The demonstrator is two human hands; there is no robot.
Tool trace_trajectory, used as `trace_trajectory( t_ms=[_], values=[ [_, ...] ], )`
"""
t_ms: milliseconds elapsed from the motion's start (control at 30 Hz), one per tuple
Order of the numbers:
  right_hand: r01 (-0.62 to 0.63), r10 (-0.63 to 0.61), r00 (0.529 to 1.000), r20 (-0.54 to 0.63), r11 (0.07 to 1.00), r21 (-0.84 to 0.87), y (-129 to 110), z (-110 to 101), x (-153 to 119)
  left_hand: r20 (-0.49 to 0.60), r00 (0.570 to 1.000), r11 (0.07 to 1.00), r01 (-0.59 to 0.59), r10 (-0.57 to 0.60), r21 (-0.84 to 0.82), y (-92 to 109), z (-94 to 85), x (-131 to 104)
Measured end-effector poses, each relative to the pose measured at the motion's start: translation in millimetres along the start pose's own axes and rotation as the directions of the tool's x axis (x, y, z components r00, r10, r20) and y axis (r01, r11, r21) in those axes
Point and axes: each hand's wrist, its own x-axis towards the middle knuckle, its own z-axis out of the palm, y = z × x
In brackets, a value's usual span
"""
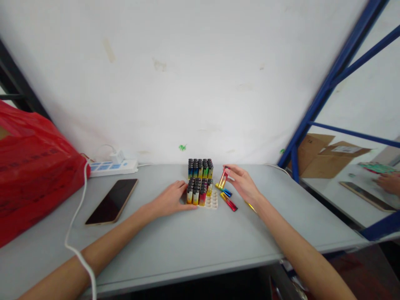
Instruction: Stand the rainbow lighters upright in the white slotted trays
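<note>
My left hand point(170, 199) is curled around the left side of a white lighter tray point(213, 201), its thumb along the front edge. Upright lighters point(196, 192) with black tops fill the tray's left part, and bare round slots show at its right. Just right of the tray, my right hand point(244, 182) pinches a red and gold lighter point(223, 178) between thumb and fingers, raised and nearly upright. Beneath it on the table lie a blue and yellow lighter point(226, 192) and a red and yellow lighter point(229, 202). Another yellow lighter point(251, 207) is partly hidden by my right wrist.
Behind the tray stands a full block of lighters point(200, 168). To the left are a phone point(112, 202), a power strip point(114, 167), a white cable point(70, 246) and a red bag point(37, 166). Blue shelf posts point(325, 91), a cardboard box point(325, 158) and another person's hand point(389, 183) are right.
</note>
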Motion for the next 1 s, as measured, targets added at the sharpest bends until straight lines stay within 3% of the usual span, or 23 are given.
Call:
trace_trajectory(
  t_ms=[133, 267, 667, 833, 1000],
  values=[
    [-0.090, 0.078, 0.995, 0.065, 0.974, 0.206, 2, 15, -9, 0.010, 1.000, 1.000, -0.009, 0.009, 0.002, -1, 0.6, 0],
    [-0.169, 0.145, 0.983, 0.109, 0.951, 0.257, 4, 20, -12, 0.019, 1.000, 1.000, 0.001, -0.001, -0.003, -2, 1.3, 0],
    [-0.139, 0.137, 0.981, 0.137, 0.990, 0.005, 9, 22, -12, 0.022, 1.000, 0.999, 0.018, -0.017, -0.046, -3, 2.2, 0],
    [-0.174, 0.184, 0.961, 0.206, 0.983, -0.066, 12, 25, -16, 0.044, 0.999, 1.000, 0.021, -0.021, -0.010, 1, -0.5, 0],
    [0.049, -0.002, 0.990, 0.144, 0.946, -0.321, 17, 24, -17, 0.025, 1.000, 1.000, 0.010, -0.009, -0.014, 1, -0.5, 0]
  ],
)
